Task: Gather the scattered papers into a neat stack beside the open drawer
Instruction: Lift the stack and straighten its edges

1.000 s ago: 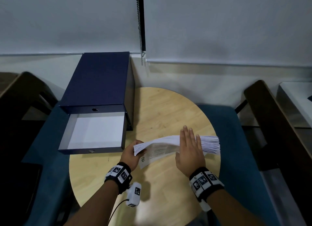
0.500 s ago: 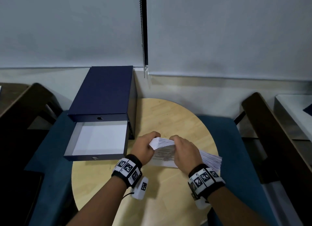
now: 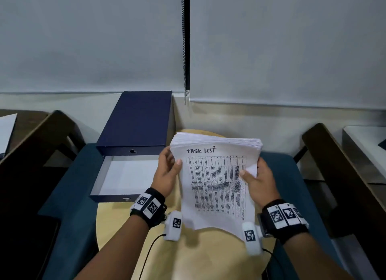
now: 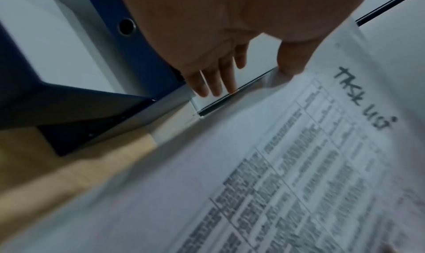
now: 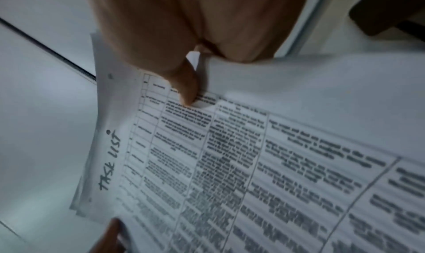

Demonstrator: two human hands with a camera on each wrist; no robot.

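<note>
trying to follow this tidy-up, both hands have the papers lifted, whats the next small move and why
Probably tap the stack of papers on its lower edge against the table to square it. The left hand and right hand hold it upright by its sides, above the wood, right of the open drawer, and its top edges look fanned and uneven.

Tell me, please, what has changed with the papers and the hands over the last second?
The stack of papers was lifted off the round table and tilted upright, its "TASK LIST" page facing the camera. The left hand and right hand shifted their grip to its side edges. The open drawer stayed where it was.
</note>
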